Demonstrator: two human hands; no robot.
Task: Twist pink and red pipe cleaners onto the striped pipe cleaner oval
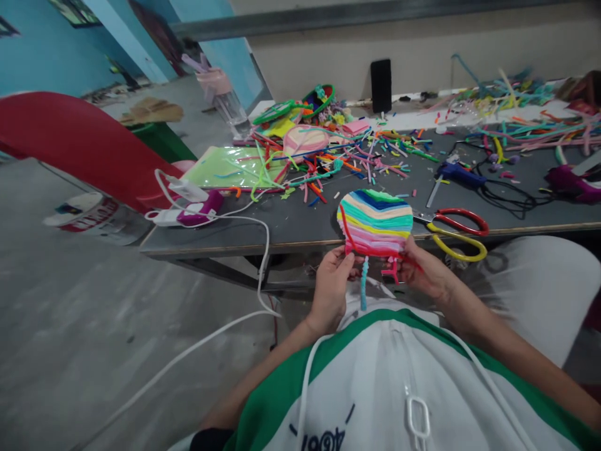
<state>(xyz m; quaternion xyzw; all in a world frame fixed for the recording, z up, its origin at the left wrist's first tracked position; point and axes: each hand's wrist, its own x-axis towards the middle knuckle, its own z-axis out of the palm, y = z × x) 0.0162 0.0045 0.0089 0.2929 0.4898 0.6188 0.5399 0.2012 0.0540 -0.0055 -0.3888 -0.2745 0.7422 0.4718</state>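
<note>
A round piece of striped pipe cleaners [375,216], in green, blue, cream, teal, yellow, pink and red, is held upright at the table's front edge. My left hand [332,282] pinches its lower left edge, thumb in front. At the lower right edge, my right hand [425,269] grips it with closed fingers, partly blurred. A light blue fuzzy strip [364,285] hangs below the piece between my hands, and a small pink-red bent strip [392,269] hangs near my right fingers. Scissors [457,232] with red and yellow handles lie just right of the piece.
Cut pipe cleaners [328,166] lie scattered over the grey table [225,238]. A blue glue gun [462,175] with a black cord is at right. White cables [267,263] hang over the left front edge. A phone [381,86] and a clear cup [225,103] stand at the back.
</note>
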